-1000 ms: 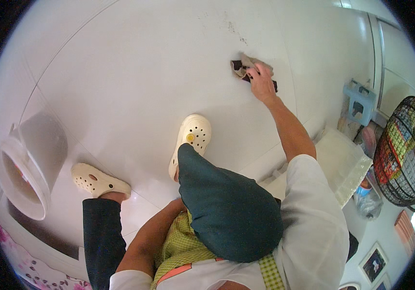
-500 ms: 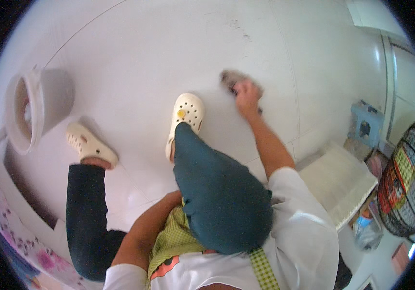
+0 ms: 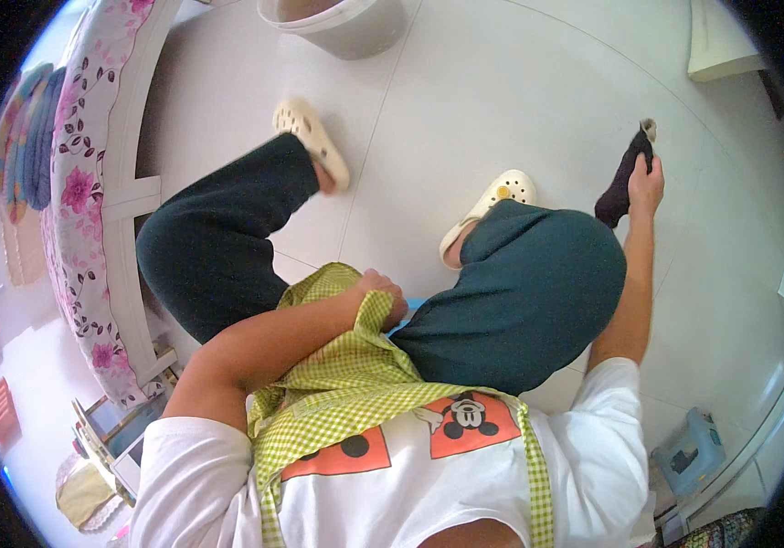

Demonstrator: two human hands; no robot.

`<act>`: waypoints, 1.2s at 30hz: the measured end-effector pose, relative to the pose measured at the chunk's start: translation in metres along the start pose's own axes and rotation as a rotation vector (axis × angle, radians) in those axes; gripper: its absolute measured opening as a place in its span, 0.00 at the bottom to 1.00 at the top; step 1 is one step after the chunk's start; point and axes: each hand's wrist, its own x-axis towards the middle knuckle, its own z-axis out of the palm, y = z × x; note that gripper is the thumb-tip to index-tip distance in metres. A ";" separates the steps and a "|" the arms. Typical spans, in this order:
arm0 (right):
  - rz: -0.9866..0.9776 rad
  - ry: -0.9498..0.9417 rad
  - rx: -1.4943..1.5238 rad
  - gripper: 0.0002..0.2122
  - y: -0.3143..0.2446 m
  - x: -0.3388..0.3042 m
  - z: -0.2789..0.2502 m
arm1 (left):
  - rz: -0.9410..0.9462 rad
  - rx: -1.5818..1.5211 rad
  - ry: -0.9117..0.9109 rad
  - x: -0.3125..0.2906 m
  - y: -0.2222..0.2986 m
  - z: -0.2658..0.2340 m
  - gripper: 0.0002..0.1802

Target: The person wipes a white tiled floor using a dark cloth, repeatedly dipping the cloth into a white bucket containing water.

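My right hand (image 3: 646,187), out beyond my right knee, grips a bunched dark cloth (image 3: 625,183) with a pale grey end poking out above the fingers. The cloth hangs over or close to the pale floor; whether it touches cannot be told. My left hand (image 3: 383,294) rests in my lap, its fingers curled at the edge of my green checked apron (image 3: 319,365). Part of the apron folds over the wrist, so the fingertips are hidden. A bit of something blue (image 3: 399,315) shows beneath that hand, between my legs.
A pale bucket (image 3: 355,32) stands on the tiled floor (image 3: 465,100) at the far side. Along the left runs white furniture with a flowered cloth (image 3: 81,183). A blue-grey plastic stool (image 3: 692,452) is at lower right. My cream clogs (image 3: 511,189) are on the floor.
My view has swung left, so the bucket has shifted from the left to the top. My right hand has moved from rubbing the cloth on the floor to holding it out at the right.
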 end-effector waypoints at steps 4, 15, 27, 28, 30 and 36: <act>-0.336 -0.030 0.094 0.20 -0.021 0.059 0.002 | 0.104 0.091 0.210 -0.009 0.014 0.016 0.11; -0.780 -1.564 -0.535 0.15 -0.188 -0.157 0.134 | 0.188 -0.152 0.262 -0.143 -0.041 0.020 0.08; -1.839 -1.736 -0.385 0.17 0.024 -0.273 0.242 | 0.050 -0.185 0.579 -0.170 -0.075 0.060 0.11; -2.011 -1.688 -0.426 0.19 0.018 -0.281 0.255 | 0.001 -0.153 0.588 -0.171 -0.073 0.067 0.11; -1.829 -1.636 -0.259 0.20 0.012 -0.294 0.284 | -0.048 -0.147 0.564 -0.169 -0.071 0.071 0.11; -1.636 -0.976 -0.200 0.19 -0.104 -0.322 0.380 | -0.172 -0.222 0.600 -0.161 -0.053 0.085 0.10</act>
